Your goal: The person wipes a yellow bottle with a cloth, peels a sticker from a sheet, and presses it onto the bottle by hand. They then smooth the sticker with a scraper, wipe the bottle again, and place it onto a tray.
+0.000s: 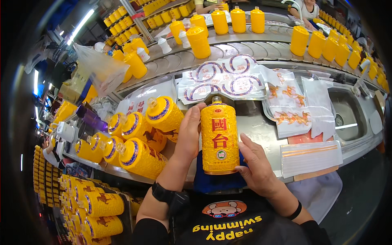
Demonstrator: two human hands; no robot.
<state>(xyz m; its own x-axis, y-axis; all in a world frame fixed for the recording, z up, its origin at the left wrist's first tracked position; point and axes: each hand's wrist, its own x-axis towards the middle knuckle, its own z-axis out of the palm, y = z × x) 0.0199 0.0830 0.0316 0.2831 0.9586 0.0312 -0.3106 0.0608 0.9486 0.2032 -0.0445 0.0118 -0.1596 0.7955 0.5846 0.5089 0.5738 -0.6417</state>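
Yellow btl (219, 139) is upright, neck far, at worktop's (255, 122) near edge, btwn hands: L hand (190, 132) clasps its left side; R hand (258, 167) is half-spread at lower right, can't tell if gripping. Banded btls (143, 157) left; blue decals (223, 76) far; orange decals (292, 118) right, nr sink (347, 108).

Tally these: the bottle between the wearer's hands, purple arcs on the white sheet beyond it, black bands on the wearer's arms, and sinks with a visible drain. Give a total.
Bottle: 1
Purple arcs: 4
Black bands: 2
Sink: 1
Total: 8
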